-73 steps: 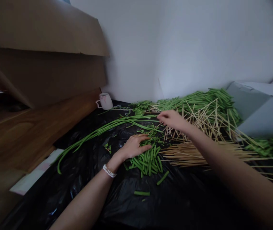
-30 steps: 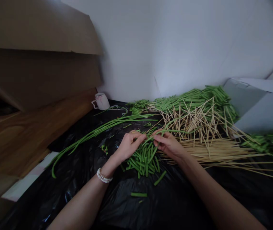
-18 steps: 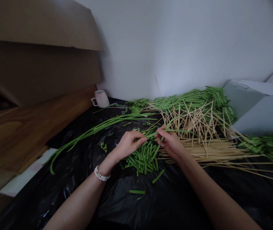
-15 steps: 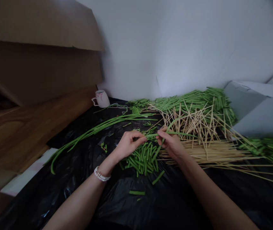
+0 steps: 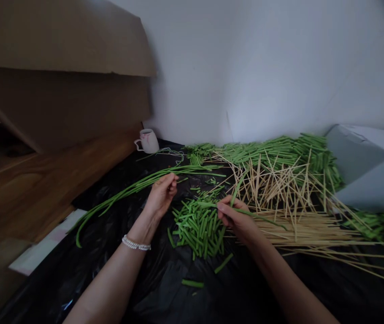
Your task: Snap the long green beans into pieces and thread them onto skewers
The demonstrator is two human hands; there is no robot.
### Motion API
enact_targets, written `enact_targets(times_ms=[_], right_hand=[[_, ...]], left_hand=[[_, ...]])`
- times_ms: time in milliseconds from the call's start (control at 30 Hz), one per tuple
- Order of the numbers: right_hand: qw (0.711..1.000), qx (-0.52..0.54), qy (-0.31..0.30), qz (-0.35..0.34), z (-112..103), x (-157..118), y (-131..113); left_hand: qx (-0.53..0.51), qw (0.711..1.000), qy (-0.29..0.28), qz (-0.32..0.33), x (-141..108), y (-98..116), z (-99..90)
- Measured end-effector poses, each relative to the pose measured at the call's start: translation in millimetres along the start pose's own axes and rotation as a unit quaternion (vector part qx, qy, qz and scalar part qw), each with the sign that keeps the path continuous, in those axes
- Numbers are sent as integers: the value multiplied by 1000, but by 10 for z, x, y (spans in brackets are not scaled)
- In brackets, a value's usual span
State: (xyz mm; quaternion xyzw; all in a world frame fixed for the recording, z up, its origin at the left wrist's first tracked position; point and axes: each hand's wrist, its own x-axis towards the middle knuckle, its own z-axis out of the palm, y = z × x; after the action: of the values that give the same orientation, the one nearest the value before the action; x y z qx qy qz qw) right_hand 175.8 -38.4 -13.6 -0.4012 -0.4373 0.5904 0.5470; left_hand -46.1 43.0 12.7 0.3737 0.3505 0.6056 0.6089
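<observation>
My right hand (image 5: 234, 215) pinches green stems (image 5: 264, 219), one running out to the right and one standing up past the fingers. A short tip points left from its fingertips. My left hand (image 5: 163, 191), with a beaded bracelet at the wrist, is closed with thumb and fingertips together, just in front of the long green stems (image 5: 134, 182); whatever it pinches is too small to make out. Between and below my hands lies a pile of short cut green pieces (image 5: 198, 227) on black plastic (image 5: 168, 288).
Wooden sticks (image 5: 306, 227) lie at the right, some crisscrossed. Behind them is a long heap of cut green pieces (image 5: 269, 150). A mug (image 5: 149, 141) stands at the back. Cardboard (image 5: 67, 99) rises at the left, and a pale box (image 5: 367, 166) is at the right.
My left hand has moved left and up, away from the stem tip and my right hand. My right hand still holds the stems. The view has shifted slightly.
</observation>
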Motion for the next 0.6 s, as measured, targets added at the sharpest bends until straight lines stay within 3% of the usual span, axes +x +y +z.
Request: enact_targets(times_ms=[100,167,233,433,500,600], right_hand=[[1000,6,-13,19,-34,15,-41],[999,-4,-19,29,-23,16,-50],[999,-18,-20,37,-3,14,-44],[999,-25,-23,39,8,7,-1],[999,-29,-29,36,-7,9,-12],[999,-33,-22,24,-37,19,-71]], left_hand=[[272,958,19,90,34,-93,-60],[367,921,6,131,6,-153,-38],[407,901,-43,143,-64,-169,28],[443,837,-289,143,-344,-128,263],[450,819,-324,145,-385,-147,289],[471,805,-330,147,-392,-177,289]])
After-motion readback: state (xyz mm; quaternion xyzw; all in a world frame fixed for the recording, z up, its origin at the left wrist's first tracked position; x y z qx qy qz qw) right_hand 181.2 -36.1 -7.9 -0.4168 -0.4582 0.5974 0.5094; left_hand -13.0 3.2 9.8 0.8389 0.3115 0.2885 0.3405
